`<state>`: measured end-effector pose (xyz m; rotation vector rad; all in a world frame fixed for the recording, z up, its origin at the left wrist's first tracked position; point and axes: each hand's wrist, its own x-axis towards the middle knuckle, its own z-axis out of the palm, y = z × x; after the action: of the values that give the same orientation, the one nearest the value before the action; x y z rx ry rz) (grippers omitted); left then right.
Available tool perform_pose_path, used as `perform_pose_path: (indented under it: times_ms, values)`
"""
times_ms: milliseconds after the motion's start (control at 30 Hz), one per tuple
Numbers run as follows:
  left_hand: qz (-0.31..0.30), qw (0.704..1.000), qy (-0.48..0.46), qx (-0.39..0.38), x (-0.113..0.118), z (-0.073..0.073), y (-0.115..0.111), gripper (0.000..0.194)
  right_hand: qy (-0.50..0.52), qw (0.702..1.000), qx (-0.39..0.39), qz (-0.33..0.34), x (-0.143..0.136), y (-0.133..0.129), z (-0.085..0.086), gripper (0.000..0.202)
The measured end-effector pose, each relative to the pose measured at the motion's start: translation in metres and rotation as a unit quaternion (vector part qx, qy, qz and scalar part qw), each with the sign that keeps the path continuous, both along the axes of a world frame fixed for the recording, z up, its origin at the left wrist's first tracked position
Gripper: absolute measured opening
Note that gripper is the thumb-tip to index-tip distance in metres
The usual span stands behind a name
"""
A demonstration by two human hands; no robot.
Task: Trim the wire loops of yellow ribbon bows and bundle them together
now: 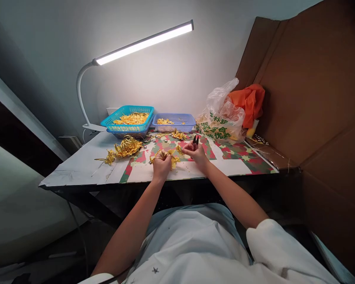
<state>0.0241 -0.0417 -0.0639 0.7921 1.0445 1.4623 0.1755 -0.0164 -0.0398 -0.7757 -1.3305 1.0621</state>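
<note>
Table [79, 169], white top: patterned sheet [236, 153]; lamp base [94, 127]; lower blue basket [127, 135]; lavender basket [175, 127]; gold ornaments [128, 146]; printed plastic bag [220, 128].

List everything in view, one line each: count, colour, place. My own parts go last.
Lamp: 1, white, back left
Upper basket: 1, turquoise, stacked
Lower basket: 1, blue, beneath it
Small basket: 1, lavender, right of stack
Loose pieces: uncountable, gold, upper and small baskets
Large cluster: 1, gold, table's left
Plastic bag: 1, clear with green print, back right
Crumpled bundle: 1, orange, beside bag
Cardboard: brown, right
Table: 1, white, patterned covering
Pointed tool: 1, dark-tipped, right hand
Held ornament: 1, gold, left hand
Shirt: 1, white, foreground
Hands: 2, bare, centre
</note>
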Motion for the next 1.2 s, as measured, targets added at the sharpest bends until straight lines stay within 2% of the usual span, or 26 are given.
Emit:
perform_pose_path:
  times_ms: [300,500,633,800,967,1200]
  values:
    - [-0.042,0.999,-0.005,-0.029,-0.005,0.009,0.001,0.032,-0.01,1.0,-0.004,0.001,-0.001,-0.004,0.005,0.06]
    - [-0.062,0.997,-0.035,0.017,-0.006,0.014,-0.003,0.023,-0.02,1.0,-0.007,0.01,0.0,-0.005,0.005,0.061]
    - [-0.065,0.996,-0.045,0.051,-0.003,0.016,-0.006,0.033,-0.027,0.999,-0.009,0.021,-0.001,-0.005,0.004,0.062]
    - [-0.074,0.995,-0.037,0.063,-0.002,0.012,-0.006,0.032,-0.035,0.999,-0.011,0.031,-0.003,-0.009,0.004,0.063]
    - [-0.081,0.995,-0.007,0.055,-0.004,0.004,-0.001,0.013,-0.037,0.999,-0.012,0.036,-0.004,-0.01,0.005,0.062]
    - [-0.094,0.994,0.023,0.043,-0.006,-0.002,0.003,0.019,-0.038,0.998,-0.008,0.039,-0.005,-0.009,0.004,0.063]
